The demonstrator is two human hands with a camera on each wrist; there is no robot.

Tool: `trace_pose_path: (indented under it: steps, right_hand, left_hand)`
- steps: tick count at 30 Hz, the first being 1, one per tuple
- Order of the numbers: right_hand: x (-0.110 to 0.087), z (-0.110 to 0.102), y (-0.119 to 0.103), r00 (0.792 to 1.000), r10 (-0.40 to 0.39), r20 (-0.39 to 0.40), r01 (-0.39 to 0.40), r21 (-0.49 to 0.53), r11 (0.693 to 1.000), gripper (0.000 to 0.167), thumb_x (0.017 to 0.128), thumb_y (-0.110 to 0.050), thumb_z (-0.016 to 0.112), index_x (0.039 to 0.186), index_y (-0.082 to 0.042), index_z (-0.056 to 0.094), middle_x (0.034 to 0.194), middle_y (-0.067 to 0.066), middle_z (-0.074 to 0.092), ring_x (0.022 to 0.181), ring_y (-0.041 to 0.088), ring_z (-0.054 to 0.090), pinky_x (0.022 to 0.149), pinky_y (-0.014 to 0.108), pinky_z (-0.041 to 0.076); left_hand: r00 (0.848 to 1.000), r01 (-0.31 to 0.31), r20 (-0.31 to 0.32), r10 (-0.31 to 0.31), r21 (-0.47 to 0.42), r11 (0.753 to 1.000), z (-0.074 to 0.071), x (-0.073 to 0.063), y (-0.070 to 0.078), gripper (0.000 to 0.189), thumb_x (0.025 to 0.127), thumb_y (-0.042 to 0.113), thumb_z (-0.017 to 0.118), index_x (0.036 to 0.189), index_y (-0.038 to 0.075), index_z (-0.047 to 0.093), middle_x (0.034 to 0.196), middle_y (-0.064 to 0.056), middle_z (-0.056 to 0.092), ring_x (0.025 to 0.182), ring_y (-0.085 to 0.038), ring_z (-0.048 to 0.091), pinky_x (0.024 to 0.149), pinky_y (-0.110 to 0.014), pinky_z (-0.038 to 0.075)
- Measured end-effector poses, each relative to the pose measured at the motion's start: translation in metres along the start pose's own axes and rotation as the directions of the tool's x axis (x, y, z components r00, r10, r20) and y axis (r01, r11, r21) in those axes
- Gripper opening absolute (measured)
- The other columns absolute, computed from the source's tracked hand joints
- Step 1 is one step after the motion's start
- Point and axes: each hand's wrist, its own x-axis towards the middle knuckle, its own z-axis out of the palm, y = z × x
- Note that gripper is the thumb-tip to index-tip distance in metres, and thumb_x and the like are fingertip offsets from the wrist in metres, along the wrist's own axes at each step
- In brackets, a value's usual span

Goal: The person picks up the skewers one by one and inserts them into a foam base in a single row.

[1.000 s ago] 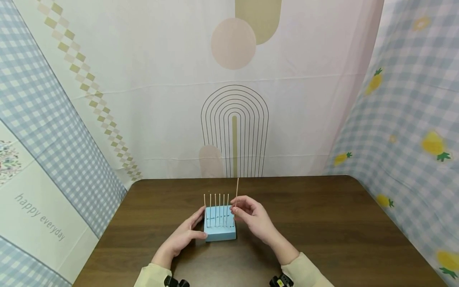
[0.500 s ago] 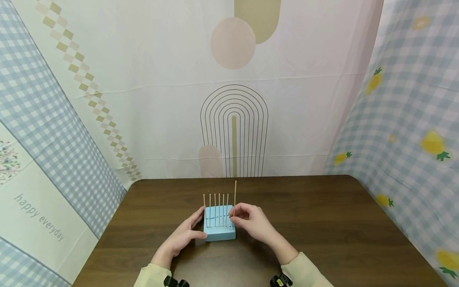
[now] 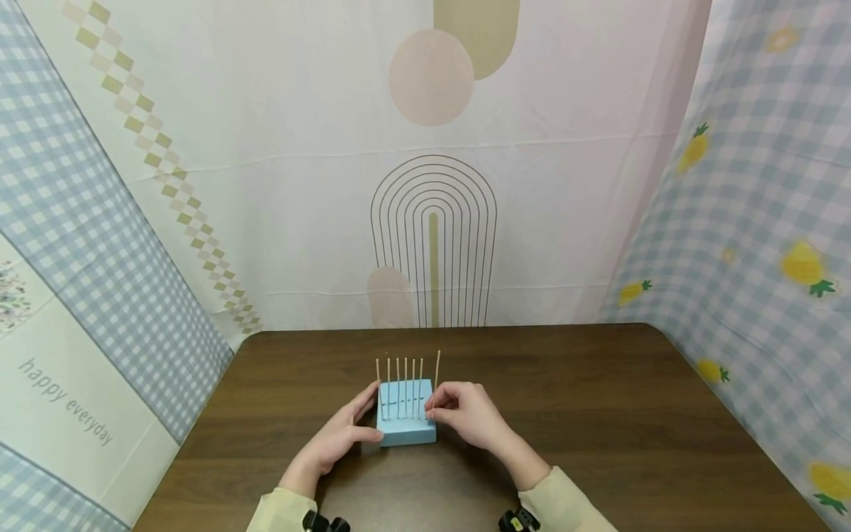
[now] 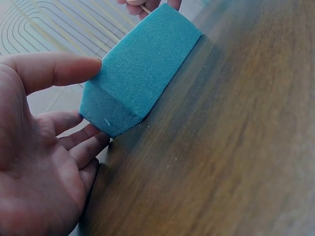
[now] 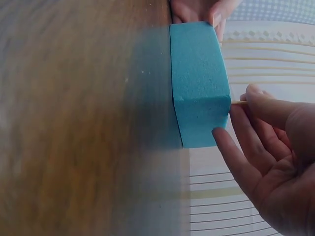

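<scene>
A light-blue foam block [image 3: 408, 434] stands on the table with several thin wooden sticks [image 3: 398, 373] upright in a row across its top. My left hand [image 3: 335, 440] grips its left side, the thumb at the front corner and fingers round the side, as the left wrist view shows. At the block's right end, my right hand [image 3: 470, 415] pinches another thin wooden stick [image 3: 437, 368], which rises almost upright. In the right wrist view a short piece of that stick [image 5: 239, 103] shows between thumb and block, its lower end at the block's top.
The dark brown wooden table [image 3: 585, 414] extends on both sides. Behind it hangs a pale patterned cloth [image 3: 319, 236], with blue checked cloths [image 3: 744, 244] at the sides. Black wrist cameras [image 3: 518, 520] sit at both cuffs.
The right hand has moved down and slightly left with the stick, whose top is now lower, closer to the height of the others. The left hand stays on the block.
</scene>
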Motion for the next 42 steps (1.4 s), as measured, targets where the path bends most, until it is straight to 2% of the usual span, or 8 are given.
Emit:
trace_pose_path:
  steps: [9,15,21,32,42]
  right_hand:
    - [0.0,0.003,-0.001,0.999,0.029,-0.023,-0.029,-0.014,0.999,0.016,0.091,-0.011,0.087,0.085,-0.021,0.076,0.085,-0.013,0.073,0.077,0.008,0.068,0.072,0.027,0.057]
    - [0.001,0.001,-0.001,1.0,0.0,0.005,0.0,0.022,1.0,0.013,0.09,-0.008,0.087,0.092,-0.015,0.076,0.088,-0.007,0.073,0.08,0.01,0.069,0.074,0.027,0.057]
    - [0.001,-0.003,-0.003,0.999,0.008,0.043,-0.01,0.047,0.999,0.013,0.091,-0.009,0.086,0.098,-0.012,0.075,0.093,-0.004,0.074,0.084,0.012,0.07,0.075,0.027,0.057]
    - [0.001,-0.007,-0.007,0.998,-0.009,0.057,0.007,0.032,0.999,0.011,0.094,-0.012,0.084,0.099,-0.015,0.075,0.092,-0.005,0.073,0.082,0.011,0.07,0.076,0.028,0.058]
    - [0.001,-0.006,-0.007,0.998,0.019,0.056,-0.02,0.017,1.0,0.006,0.096,-0.009,0.08,0.095,-0.013,0.076,0.09,-0.009,0.072,0.082,0.012,0.068,0.074,0.028,0.056]
  left_hand:
    - [1.0,0.011,-0.004,-0.011,-0.021,1.0,0.0,0.001,-0.003,0.1,0.089,0.006,0.077,0.171,0.005,0.019,0.175,-0.02,0.021,0.162,-0.037,0.015,0.124,-0.058,0.015]
    - [1.0,0.007,-0.003,-0.007,-0.03,1.0,0.0,0.002,-0.004,0.1,0.089,0.007,0.076,0.171,0.005,0.019,0.176,-0.02,0.02,0.163,-0.037,0.015,0.124,-0.059,0.015]
    - [1.0,0.015,-0.01,-0.016,-0.033,0.999,0.0,0.002,-0.003,0.1,0.089,0.007,0.077,0.171,0.005,0.02,0.176,-0.02,0.021,0.163,-0.037,0.015,0.124,-0.059,0.014]
    - [1.0,0.011,-0.01,-0.012,-0.033,0.999,0.0,0.002,-0.004,0.099,0.089,0.005,0.076,0.171,0.006,0.02,0.176,-0.02,0.021,0.163,-0.036,0.015,0.124,-0.058,0.014]
    - [1.0,0.004,-0.001,-0.004,-0.029,1.0,0.0,0.002,-0.004,0.099,0.09,0.004,0.076,0.171,0.005,0.019,0.176,-0.02,0.02,0.163,-0.037,0.014,0.125,-0.059,0.014]
